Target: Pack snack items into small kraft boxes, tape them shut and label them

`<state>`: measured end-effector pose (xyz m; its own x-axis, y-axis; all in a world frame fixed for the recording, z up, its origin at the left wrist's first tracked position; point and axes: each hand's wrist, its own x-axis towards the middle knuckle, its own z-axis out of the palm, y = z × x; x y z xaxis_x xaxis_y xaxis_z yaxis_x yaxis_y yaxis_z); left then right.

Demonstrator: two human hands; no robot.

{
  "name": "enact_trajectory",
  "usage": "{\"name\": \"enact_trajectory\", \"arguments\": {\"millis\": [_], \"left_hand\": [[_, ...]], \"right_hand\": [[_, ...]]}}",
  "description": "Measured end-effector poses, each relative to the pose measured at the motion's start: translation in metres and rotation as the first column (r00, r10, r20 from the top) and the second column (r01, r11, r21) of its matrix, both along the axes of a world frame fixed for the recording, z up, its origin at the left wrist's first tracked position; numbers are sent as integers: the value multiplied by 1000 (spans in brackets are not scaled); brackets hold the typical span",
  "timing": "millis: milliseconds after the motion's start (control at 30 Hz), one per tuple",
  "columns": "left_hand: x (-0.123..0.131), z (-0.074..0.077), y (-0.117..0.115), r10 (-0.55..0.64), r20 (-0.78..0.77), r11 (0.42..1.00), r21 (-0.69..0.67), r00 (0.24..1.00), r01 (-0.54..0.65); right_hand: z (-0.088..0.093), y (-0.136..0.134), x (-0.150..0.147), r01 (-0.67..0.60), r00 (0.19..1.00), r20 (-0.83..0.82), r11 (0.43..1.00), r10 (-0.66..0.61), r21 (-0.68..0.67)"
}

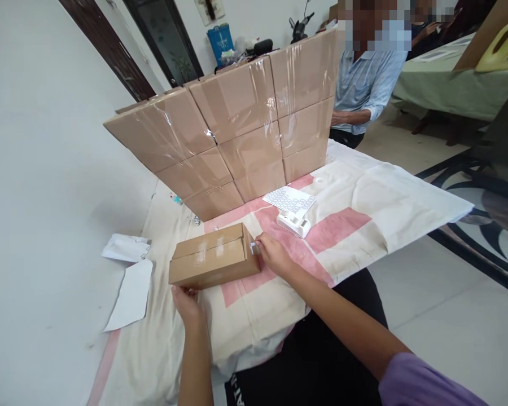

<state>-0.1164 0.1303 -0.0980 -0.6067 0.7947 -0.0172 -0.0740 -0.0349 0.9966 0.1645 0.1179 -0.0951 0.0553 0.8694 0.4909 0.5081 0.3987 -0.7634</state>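
Note:
A closed brown cardboard box [211,255] lies on the cloth-covered table in front of me, clear tape across its top seam. My left hand [188,303] grips its near left corner from below, with the fingertips partly hidden under the edge. At the box's right end, my right hand [273,254] is closed in a pinch by a small white label [253,247], which lies against that end face. Just beyond the right hand are a white plastic device [294,224] and a sheet of labels with blue outlines [290,201].
Behind the box rises a wall of stacked, taped cardboard boxes [249,132]. White papers [131,293] lie at the left by the wall. A pink-and-cream cloth [342,231] covers the table. A person in a light blue shirt [370,84] is beyond the stack at the right.

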Motion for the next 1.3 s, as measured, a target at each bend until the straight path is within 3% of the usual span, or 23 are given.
{"name": "enact_trajectory", "arguments": {"millis": [167,367,1000,1300], "left_hand": [[-6,-2,0,-25,41,999,-27,999,26],[-7,-2,-1,-48,10,997,-58,999,49],[-7,-3,-1,-49,-35,996,-74,998,46],[-10,-13,0,-29,-26,993,-116,999,26]], "right_hand": [[1,-3,1,39,997,70,999,-38,-10],[1,-1,0,-51,985,163,998,55,-29],[7,-8,3,-84,986,135,994,93,-77],[6,-7,2,-129,986,93,987,137,-92]]}}
